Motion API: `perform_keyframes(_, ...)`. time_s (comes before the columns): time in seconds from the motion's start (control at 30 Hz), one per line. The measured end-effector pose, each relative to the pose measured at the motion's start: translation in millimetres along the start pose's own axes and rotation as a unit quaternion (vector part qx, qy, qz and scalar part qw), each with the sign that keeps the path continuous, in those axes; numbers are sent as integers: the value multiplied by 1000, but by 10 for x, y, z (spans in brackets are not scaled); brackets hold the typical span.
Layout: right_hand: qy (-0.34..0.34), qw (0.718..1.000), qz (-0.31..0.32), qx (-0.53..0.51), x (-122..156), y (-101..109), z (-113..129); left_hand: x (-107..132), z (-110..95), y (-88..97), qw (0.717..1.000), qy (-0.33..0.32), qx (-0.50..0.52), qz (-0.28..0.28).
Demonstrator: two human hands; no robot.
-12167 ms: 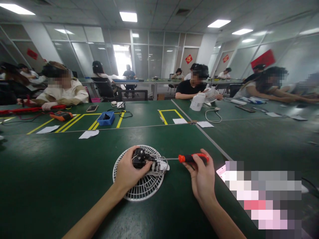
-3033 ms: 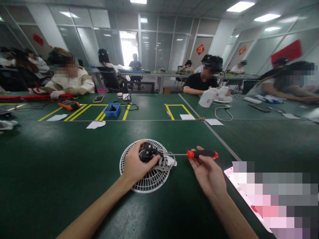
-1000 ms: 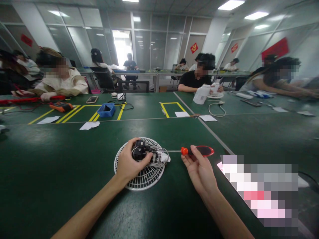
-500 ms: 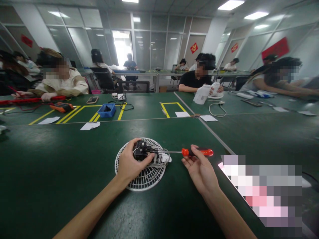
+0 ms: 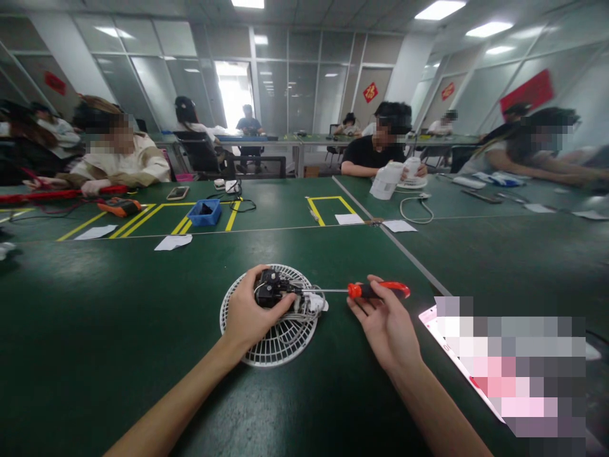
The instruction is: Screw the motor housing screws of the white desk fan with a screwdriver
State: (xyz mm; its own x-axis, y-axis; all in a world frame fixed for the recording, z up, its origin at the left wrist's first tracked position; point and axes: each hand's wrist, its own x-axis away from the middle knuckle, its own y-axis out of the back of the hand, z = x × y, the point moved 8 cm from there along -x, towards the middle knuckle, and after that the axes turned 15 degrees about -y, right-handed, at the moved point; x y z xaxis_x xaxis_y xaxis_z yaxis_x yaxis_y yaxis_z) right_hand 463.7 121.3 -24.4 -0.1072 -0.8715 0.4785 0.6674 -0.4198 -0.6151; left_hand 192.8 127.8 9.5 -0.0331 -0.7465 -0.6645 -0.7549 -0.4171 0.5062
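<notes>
A white round fan grille (image 5: pixel 278 339) lies flat on the green table (image 5: pixel 95 330) in front of me. On it sits a small black motor block (image 5: pixel 269 293) with white wires and a white connector (image 5: pixel 314 303). My left hand (image 5: pixel 248 314) is closed around the motor block and holds it down. My right hand (image 5: pixel 383 320) pinches the red-and-black handle of a screwdriver (image 5: pixel 375 290). The thin shaft lies level and points left, its tip at the motor block.
A blurred pink-white object (image 5: pixel 504 362) lies at my right. Farther off are a blue bin (image 5: pixel 204 212), paper slips (image 5: pixel 173 242), an orange meter (image 5: pixel 118 206) and yellow floor-tape marks. Several people sit at the far tables; one holds a white fan (image 5: pixel 397 179).
My right fingers have shifted round the screwdriver handle over the last second, closing more on it. The left hand, motor block and grille stay where they were.
</notes>
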Motion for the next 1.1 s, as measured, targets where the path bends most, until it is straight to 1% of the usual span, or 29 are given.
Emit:
perform_keyframes(0.1,7,1000,-16,15,-10,27,4,-4,-6,-2,1000,-3,3,0)
perform_keyframes(0.3,27,999,-17,-20,0,48,40,0,-3,1,1000,-11,1,-5)
perform_keyframes(0.4,21,1000,-9,-19,-15,49,24,8,14,-10,1000,-8,2,-2)
perform_keyframes(0.63,24,999,-4,21,-35,33,1,10,26,-12,1000,-1,5,-1)
perform_keyframes(0.8,35,999,-10,12,-18,35,31,12,32,-20,1000,-1,2,0)
perform_keyframes(1.1,42,999,10,-5,-20,19,49,1,29,-15,1000,3,8,-2)
